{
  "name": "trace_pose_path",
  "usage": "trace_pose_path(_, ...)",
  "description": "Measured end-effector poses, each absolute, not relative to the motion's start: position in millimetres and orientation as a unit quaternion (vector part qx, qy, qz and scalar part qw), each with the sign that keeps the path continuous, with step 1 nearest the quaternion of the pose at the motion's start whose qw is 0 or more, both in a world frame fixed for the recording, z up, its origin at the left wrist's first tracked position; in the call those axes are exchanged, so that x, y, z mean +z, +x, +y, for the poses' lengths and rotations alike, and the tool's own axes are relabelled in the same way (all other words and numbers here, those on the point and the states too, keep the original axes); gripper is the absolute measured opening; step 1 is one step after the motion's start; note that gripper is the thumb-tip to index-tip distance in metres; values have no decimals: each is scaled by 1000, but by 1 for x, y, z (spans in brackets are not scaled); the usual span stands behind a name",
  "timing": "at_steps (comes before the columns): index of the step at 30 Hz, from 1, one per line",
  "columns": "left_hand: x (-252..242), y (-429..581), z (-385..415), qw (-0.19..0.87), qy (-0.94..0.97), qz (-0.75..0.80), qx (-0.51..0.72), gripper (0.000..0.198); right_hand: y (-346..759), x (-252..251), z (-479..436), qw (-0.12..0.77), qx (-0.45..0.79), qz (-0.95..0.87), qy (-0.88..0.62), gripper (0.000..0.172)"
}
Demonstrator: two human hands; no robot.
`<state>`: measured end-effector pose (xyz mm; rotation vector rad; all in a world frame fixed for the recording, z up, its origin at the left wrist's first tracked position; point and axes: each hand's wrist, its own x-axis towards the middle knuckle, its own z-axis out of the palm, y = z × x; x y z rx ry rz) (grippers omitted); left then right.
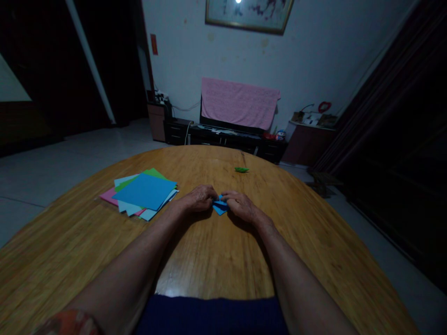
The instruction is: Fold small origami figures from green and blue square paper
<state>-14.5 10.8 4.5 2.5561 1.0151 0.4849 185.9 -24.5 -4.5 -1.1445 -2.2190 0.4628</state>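
A small piece of folded blue paper [220,209] lies on the wooden table between my hands, one pointed corner facing me. My left hand [201,198] grips its left side with bent fingers. On the opposite side, my right hand [240,204] has its fingers closed on the paper too. The fingers of both hands hide the paper's outer edges and part of its far side. Farther back and slightly right sits a small folded green paper piece [241,170], apart from both hands.
To the left, a fanned stack of coloured paper sheets [146,190] has a blue sheet on top. The round wooden table [300,242] curves away toward a low black cabinet [206,136] and a pink cloth [240,102] draped over a screen by the wall.
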Motion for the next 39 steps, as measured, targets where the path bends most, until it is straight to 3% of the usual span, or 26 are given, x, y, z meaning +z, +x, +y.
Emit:
trace_pose_path(4, 10, -14, 8, 169, 904, 364, 150, 35, 181, -2, -28, 301, 158, -826, -450, 34)
trace_pose_path(9, 13, -13, 7, 164, 909, 363, 125, 37, 177, -6, -29, 264, 125, -829, -478, 13)
trace_pose_path(14, 16, -9, 4, 201, 886, 398, 127, 32, 176, -10, -30, 263, 113, -821, -495, 32)
trace_pose_path(21, 10, 7, 4, 274, 763, 557, 183, 48, 176, -13, -29, 265, 110, -812, -508, 55)
trace_pose_path(24, 4, 10, 5, 353, 707, 559, 252, 52, 176, -13, -29, 280, 129, -795, -523, 67)
trace_pose_path(27, 4, 7, 5, 465, 660, 521, 277, 41, 176, -12, -28, 296, 164, -769, -542, 74)
trace_pose_path(29, 8, 4, 4, 521, 646, 487, 273, 30, 176, -13, -27, 324, 189, -747, -548, 68)
trace_pose_path(34, 20, 1, -2, 564, 634, 431, 307, 21, 174, -14, -24, 440, 292, -679, -509, 27)
trace_pose_path(39, 24, 3, -9, 624, 571, 379, 375, 19, 170, -5, -25, 526, 378, -567, -509, 26)
